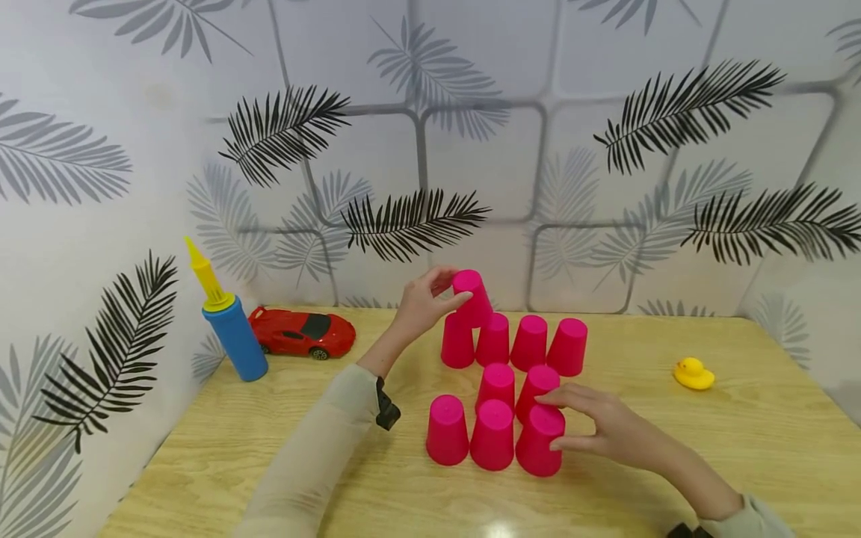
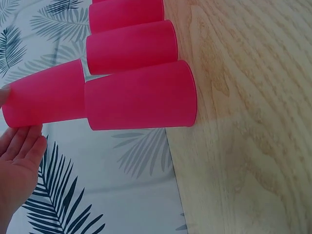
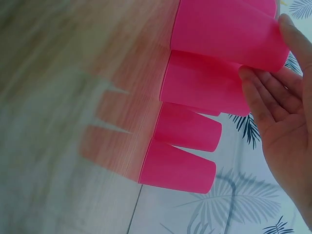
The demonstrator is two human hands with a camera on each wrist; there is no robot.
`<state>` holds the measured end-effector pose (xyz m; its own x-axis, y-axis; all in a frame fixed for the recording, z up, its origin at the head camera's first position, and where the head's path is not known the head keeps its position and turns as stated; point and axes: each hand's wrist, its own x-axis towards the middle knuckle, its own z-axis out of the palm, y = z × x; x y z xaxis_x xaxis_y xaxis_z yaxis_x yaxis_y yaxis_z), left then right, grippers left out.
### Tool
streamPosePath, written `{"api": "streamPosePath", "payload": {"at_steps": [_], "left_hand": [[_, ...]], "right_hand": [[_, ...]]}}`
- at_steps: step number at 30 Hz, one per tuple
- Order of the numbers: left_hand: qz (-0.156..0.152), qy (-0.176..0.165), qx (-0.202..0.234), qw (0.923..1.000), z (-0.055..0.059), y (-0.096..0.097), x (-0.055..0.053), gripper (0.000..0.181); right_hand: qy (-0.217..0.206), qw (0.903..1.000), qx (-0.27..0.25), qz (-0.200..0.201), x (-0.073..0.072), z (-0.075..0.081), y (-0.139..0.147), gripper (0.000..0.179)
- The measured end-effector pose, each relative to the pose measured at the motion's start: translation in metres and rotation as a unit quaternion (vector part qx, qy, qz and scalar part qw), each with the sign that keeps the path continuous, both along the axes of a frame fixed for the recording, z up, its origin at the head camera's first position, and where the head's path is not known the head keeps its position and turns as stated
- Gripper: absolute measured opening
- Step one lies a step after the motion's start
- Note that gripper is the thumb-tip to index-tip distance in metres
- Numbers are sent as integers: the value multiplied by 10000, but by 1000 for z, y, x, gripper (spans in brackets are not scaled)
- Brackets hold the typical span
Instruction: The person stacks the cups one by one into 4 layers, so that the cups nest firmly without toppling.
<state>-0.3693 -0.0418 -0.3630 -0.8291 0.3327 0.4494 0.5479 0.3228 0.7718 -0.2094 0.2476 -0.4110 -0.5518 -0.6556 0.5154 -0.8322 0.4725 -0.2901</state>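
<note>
My left hand grips an upside-down pink plastic cup, thumb on one side and fingers on the other. That cup is slightly tilted, its rim at the tops of the two left cups of the back row; in the left wrist view the held cup meets the end of a standing cup. My right hand has thumb and fingers around the front row's right cup, which stands on the table. Its fingertips reach between this cup and the middle-row cup behind.
Two more front-row cups and another middle-row cup stand upside down on the wooden table. A blue and yellow hand pump and a red toy car are at left, a yellow rubber duck at right. The patterned wall rises behind.
</note>
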Motion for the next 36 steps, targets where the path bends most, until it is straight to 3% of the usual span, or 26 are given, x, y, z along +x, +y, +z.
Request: {"api": "streamPosePath", "payload": {"at_steps": [11, 22, 32, 36], "left_hand": [[-115, 85, -404, 9991, 10, 8, -8, 46], [-82, 49, -465, 9989, 8, 9, -10, 45], [-60, -61, -242, 9997, 2, -5, -5, 49], [54, -107, -165, 9998, -2, -17, 0, 50]], "right_hand": [[-193, 9998, -74, 68, -2, 2, -1, 58], [-455, 9987, 111, -175, 1, 1, 0, 54], [-129, 9991, -156, -372, 13, 1, 23, 53], [25, 9971, -401, -653, 15, 2, 44, 57]]}}
